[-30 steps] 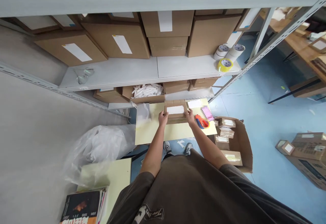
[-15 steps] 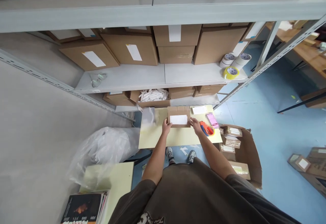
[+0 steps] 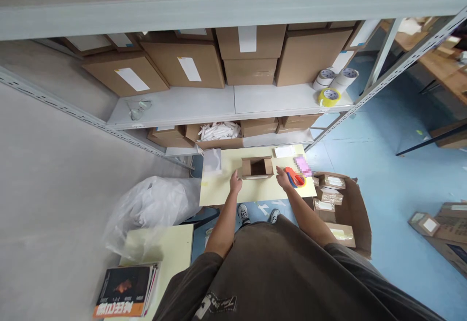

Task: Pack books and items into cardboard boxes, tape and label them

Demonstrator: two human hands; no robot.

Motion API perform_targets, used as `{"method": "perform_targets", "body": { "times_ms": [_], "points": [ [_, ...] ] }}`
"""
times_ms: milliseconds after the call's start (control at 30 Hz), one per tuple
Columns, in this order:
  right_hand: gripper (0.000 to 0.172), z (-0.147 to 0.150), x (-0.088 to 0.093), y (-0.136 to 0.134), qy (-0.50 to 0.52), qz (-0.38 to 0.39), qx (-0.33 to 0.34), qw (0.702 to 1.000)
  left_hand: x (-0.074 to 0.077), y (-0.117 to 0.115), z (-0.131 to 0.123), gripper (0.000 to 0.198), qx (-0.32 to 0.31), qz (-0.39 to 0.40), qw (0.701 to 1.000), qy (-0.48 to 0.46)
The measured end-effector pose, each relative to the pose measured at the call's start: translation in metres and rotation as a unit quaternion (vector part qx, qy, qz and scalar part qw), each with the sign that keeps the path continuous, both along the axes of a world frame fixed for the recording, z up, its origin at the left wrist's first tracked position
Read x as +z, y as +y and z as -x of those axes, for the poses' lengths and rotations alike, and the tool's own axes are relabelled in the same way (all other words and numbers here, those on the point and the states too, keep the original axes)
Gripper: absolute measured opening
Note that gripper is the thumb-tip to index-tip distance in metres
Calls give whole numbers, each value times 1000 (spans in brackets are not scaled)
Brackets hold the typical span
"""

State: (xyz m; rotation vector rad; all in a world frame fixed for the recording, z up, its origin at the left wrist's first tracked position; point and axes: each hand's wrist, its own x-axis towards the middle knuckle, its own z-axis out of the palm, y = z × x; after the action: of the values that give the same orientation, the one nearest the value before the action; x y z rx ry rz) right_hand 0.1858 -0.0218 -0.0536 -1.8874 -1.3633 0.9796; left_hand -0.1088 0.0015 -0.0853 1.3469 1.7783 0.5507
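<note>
A small brown cardboard box (image 3: 246, 168) stands open-topped on the pale yellow table (image 3: 219, 193), its dark inside facing up. My left hand (image 3: 235, 183) is just off the box's near left corner, holding nothing, fingers loosely apart. On the other side, my right hand (image 3: 282, 178) is a little apart from the box with its fingers stretched out, also bare. Close beside the right hand lies a red and blue tape dispenser (image 3: 295, 177). A pixelated pink item (image 3: 302, 165) and a white paper (image 3: 285, 151) lie behind it.
Shelving with cardboard boxes (image 3: 186, 65) and tape rolls (image 3: 329, 97) rises behind the table. A large carton (image 3: 361, 219) holding several taped boxes stands at the right. To the left are a plastic bag of white material (image 3: 156, 204) and magazines (image 3: 126, 287) on a second table.
The box, earlier held between both hands with its white label facing up, now stands on the table with its opening up. Both hands have let go and moved apart.
</note>
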Motion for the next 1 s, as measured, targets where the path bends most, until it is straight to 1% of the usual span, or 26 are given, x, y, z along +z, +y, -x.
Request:
{"method": "perform_targets", "body": {
  "times_ms": [33,67,100,167,233,267,333,400,467,500,533,567,700,733,833,900,1000],
  "points": [
    [58,-1,2,3,-2,-6,-16,1000,7,5,1,62,38,-31,999,18],
    [56,-1,5,6,-2,-15,-27,1000,14,10,1,55,45,-69,996,28],
    [53,1,8,9,0,-26,-26,999,22,16,-1,50,25,-100,994,30],
    [49,9,12,16,3,-52,18,999,36,27,-7,44,-73,-125,989,29],
    [48,18,14,23,-12,-73,77,994,45,36,-13,46,-163,-109,979,57],
    [49,23,14,25,-30,-83,100,991,48,40,-15,54,-203,-91,972,75],
    [55,28,12,30,-74,-94,137,983,50,45,-15,83,-266,-52,956,109],
    [71,30,9,32,-116,-79,172,975,49,48,-13,115,-315,-25,939,138],
    [89,29,8,33,-147,-49,205,966,45,50,-12,140,-345,-9,923,171],
    [95,28,8,33,-158,-40,218,962,43,51,-11,148,-354,-2,916,187],
    [97,29,9,33,-166,-38,228,959,41,52,-12,153,-360,6,911,203],
    [94,30,9,33,-171,-45,237,955,39,52,-13,155,-363,11,906,216],
    [66,49,8,39,-142,-105,292,940,32,53,-23,154,-372,11,894,250],
    [63,56,7,41,-126,-111,311,935,31,53,-25,152,-375,4,890,259],
    [67,72,3,49,-112,-97,345,927,31,53,-30,140,-382,-11,880,283],
    [68,76,3,51,-145,-73,344,925,32,53,-30,127,-387,-17,874,292],
    [70,71,8,49,-221,-23,327,919,35,55,-30,111,-395,-32,870,293]
  ]
}}
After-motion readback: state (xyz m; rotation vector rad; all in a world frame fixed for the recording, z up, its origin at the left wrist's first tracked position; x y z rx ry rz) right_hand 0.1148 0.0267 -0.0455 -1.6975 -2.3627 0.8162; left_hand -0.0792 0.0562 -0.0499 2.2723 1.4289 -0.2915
